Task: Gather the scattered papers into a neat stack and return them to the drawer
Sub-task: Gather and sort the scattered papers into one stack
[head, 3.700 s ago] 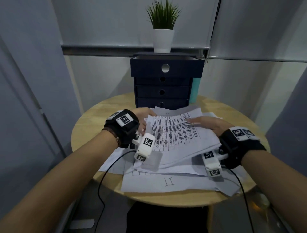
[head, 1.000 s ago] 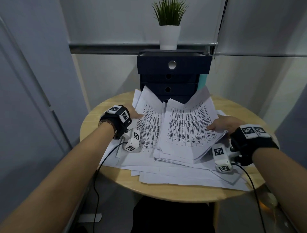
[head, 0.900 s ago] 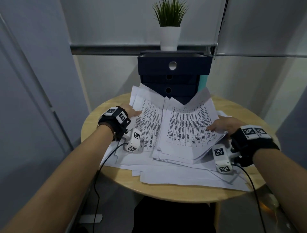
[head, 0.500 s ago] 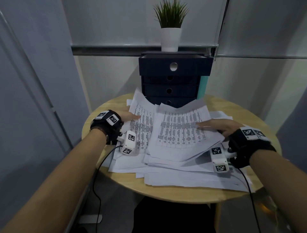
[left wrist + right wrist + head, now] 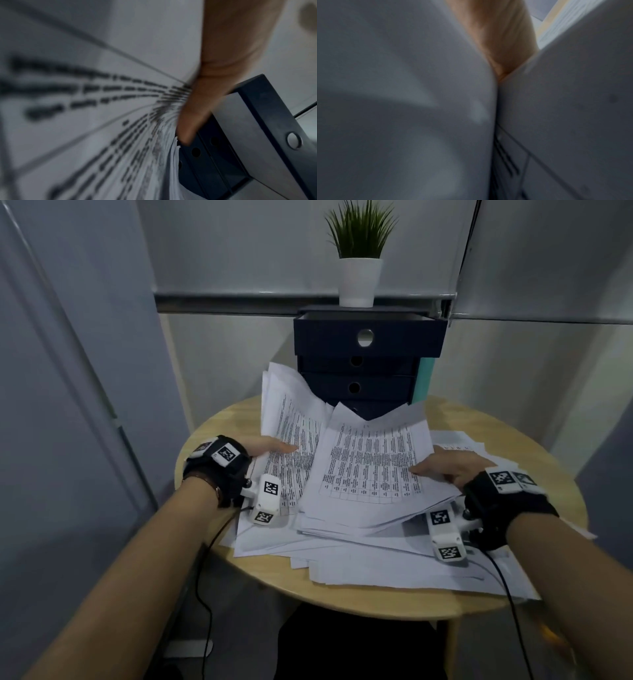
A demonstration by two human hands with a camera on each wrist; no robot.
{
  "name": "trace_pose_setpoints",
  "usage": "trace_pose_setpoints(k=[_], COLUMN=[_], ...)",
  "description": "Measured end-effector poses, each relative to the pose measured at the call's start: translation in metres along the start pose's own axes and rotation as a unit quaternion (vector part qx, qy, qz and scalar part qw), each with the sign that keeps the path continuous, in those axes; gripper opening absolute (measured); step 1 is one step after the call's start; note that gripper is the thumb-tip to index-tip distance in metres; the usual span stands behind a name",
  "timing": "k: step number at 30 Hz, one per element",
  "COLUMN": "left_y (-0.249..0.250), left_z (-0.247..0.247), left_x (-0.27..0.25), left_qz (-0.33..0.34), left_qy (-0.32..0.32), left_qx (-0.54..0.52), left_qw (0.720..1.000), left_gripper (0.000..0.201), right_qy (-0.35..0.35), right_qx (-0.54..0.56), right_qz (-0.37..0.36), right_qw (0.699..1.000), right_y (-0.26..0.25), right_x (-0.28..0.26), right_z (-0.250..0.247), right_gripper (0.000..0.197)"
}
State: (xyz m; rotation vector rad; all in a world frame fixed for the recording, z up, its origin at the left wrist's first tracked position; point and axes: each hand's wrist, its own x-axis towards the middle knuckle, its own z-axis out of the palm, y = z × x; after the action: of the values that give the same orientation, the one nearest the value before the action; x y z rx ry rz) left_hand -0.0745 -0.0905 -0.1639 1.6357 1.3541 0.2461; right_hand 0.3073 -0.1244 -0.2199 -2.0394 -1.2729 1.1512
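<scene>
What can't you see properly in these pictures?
- Words on the papers: too small in the head view, blurred in the left wrist view.
- Inside the top drawer: its front hides it in the head view.
- Right hand fingers: under the sheets in the head view; paper fills the blurred right wrist view.
- Bottom drawer: raised papers cover it in the head view.
- Left hand fingers: behind the sheets.

One round wooden worktop [image 5: 548,481] carries one dark drawer unit [image 5: 366,361] of four drawers, one potted plant [image 5: 359,254] on top of it, one teal object [image 5: 424,380] beside it, and printed papers [image 5: 370,474] too many to count, under two hands [image 5: 267,445].
</scene>
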Motion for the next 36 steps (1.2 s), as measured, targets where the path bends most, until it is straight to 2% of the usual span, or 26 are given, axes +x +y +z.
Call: trace_pose_setpoints(k=[1,3,5,6,9,11,13,15,17,19,23,25,27,28,30,31,32,34,36], left_y=[-0.005,-0.011,-0.012,-0.013,-0.020,-0.022,-0.024,-0.027,-0.015,-0.004,0.010,0.015,0.013,0.011,0.000,-0.002,-0.003,0.003,0.011], left_z=[-0.006,-0.021,-0.036,-0.043,-0.078,-0.103,-0.126,-0.138,-0.133,-0.124,-0.105,-0.095,-0.086,-0.079,-0.063,-0.053,-0.042,-0.020,-0.006], left_x=[0.009,0.011,-0.001,-0.006,-0.017,-0.035,-0.046,-0.052,-0.062,-0.065,-0.061,-0.060,-0.053,-0.052,-0.039,-0.035,-0.031,-0.026,-0.020], left_qz=[-0.001,0.015,0.015,-0.010,-0.073,-0.063,-0.039,-0.003,0.029,0.050,0.107,0.108,0.062,0.029,-0.040,-0.064,-0.066,-0.053,-0.087], left_qy=[0.040,0.137,0.169,0.184,0.271,0.303,0.316,0.320,0.303,0.271,0.207,0.202,0.218,0.214,0.153,0.119,0.121,0.140,0.147], left_qx=[0.013,0.024,0.014,0.000,-0.050,-0.092,-0.186,-0.276,-0.325,-0.349,-0.391,-0.395,-0.354,-0.309,-0.226,-0.189,-0.161,-0.139,-0.102], left_qw=[0.999,0.990,0.985,0.983,0.958,0.946,0.930,0.906,0.895,0.896,0.890,0.890,0.908,0.926,0.961,0.973,0.977,0.979,0.980], left_gripper=[0.085,0.060,0.046,0.044,0.067,0.079,0.086,0.070,0.043,0.025,0.024,0.025,0.028,0.036,0.054,0.056,0.048,0.036,0.051], right_qy=[-0.007,0.003,0.010,0.015,0.010,0.010,0.017,0.020,0.020,0.024,0.031,0.027,0.015,0.011,-0.005,-0.008,-0.003,0.005,0.022], right_qx=[0.005,0.018,0.029,0.026,0.020,0.028,0.031,0.031,0.027,0.022,0.053,0.053,0.026,0.027,0.037,0.041,0.048,0.044,0.057], right_qz=[-0.004,-0.015,-0.015,-0.009,-0.005,0.000,0.000,-0.006,-0.004,-0.001,-0.012,-0.012,-0.012,-0.019,-0.026,-0.028,-0.031,-0.022,-0.006], right_qw=[1.000,1.000,0.999,1.000,1.000,1.000,0.999,0.999,0.999,0.999,0.998,0.998,0.999,0.999,0.999,0.999,0.998,0.999,0.998], right_y=[0.001,-0.005,-0.010,-0.012,-0.010,-0.010,-0.011,-0.013,-0.016,-0.017,-0.018,-0.018,-0.019,-0.011,0.011,0.016,0.013,-0.001,-0.011], right_x=[0.003,-0.005,-0.017,-0.021,-0.014,-0.011,-0.010,-0.013,-0.017,-0.019,-0.026,-0.028,-0.029,-0.014,0.016,0.022,0.017,-0.007,-0.033], right_z=[0.002,0.007,0.011,0.011,0.010,0.010,0.011,0.013,0.015,0.016,0.017,0.016,0.015,0.011,0.001,-0.001,0.001,0.005,0.011], right_gripper=[0.125,0.110,0.099,0.098,0.099,0.104,0.105,0.094,0.088,0.081,0.069,0.063,0.075,0.092,0.134,0.141,0.137,0.110,0.065])
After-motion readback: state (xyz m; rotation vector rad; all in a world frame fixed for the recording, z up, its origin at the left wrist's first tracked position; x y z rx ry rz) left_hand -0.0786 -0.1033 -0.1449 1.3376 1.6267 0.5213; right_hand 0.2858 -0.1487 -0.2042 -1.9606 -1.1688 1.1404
